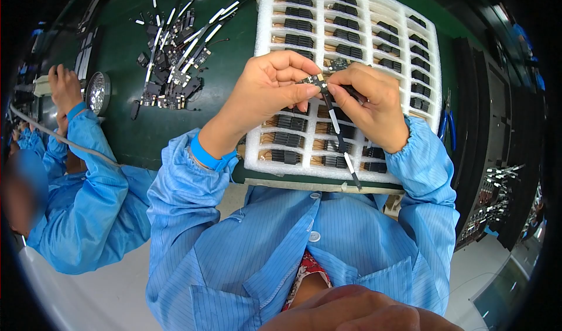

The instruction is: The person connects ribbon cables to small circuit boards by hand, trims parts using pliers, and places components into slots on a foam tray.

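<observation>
Over the white foam tray, my left hand pinches a small dark circuit board between thumb and forefinger. From that board a black and white strip hangs down across the tray toward its near edge. My right hand is closed at the board's right side, its thumb and forefinger at the board's edge. Another small circuit part shows just above the right fingers. Rows of black parts with thin tan leads fill many of the tray's slots. My hands hide the middle slots.
A loose pile of circuit parts and strips lies on the green table to the left. A co-worker sits at far left beside a round lamp. Blue-handled pliers and black trays are at right.
</observation>
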### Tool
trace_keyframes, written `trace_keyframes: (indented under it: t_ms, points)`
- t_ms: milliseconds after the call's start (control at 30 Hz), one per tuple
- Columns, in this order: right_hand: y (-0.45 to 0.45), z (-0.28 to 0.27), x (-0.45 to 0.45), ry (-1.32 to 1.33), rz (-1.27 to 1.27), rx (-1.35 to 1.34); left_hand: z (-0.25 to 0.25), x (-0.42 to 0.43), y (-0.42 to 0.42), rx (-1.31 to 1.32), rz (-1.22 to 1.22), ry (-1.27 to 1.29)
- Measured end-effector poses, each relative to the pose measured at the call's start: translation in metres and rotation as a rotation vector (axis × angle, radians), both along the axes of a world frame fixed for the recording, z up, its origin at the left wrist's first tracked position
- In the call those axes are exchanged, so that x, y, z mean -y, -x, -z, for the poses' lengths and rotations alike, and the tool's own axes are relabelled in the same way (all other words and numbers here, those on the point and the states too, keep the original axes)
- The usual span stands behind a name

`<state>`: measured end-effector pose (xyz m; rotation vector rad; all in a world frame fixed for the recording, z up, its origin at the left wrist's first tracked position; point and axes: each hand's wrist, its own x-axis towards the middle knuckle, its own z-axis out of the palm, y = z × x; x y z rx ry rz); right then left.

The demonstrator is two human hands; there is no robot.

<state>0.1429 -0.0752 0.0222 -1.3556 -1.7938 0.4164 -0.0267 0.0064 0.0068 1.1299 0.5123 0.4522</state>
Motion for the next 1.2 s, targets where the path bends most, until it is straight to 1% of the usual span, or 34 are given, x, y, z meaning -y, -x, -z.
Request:
trace_keyframes:
  t_ms: [233,300,333,400,500,600,900,1000,1100,1200]
  points:
    - [-0.001,0.005,-0.002,-0.079,-0.034,0.087,0.004,0.005,-0.002,0.011,-0.045,-0.057]
    - [-0.001,0.007,-0.002,-0.118,-0.034,0.124,0.005,0.008,-0.003,0.007,-0.069,-0.126]
    - [-0.001,0.007,-0.002,-0.103,-0.035,0.119,0.006,0.009,-0.004,0.006,-0.082,-0.161]
    - [-0.002,0.006,-0.001,-0.076,-0.036,0.11,0.006,0.009,-0.004,0.023,-0.076,-0.14]
    - [-0.002,-0.004,0.001,0.055,-0.043,0.061,0.006,0.008,-0.003,0.048,-0.065,-0.131]
    - [-0.004,-0.004,0.002,0.128,-0.034,-0.005,0.005,0.007,-0.003,0.065,-0.051,-0.128]
    - [-0.008,0.003,0.001,0.187,-0.037,-0.123,0.007,0.007,-0.002,0.123,-0.024,-0.133]
    - [-0.008,0.0,0.002,0.203,-0.049,-0.129,0.01,0.009,-0.003,0.128,-0.031,-0.146]
    - [-0.009,0.003,0.001,0.127,-0.075,-0.063,0.012,0.012,-0.005,0.107,-0.051,-0.182]
    - [-0.007,-0.004,0.003,0.126,-0.07,0.025,0.012,0.016,-0.008,0.096,-0.081,-0.204]
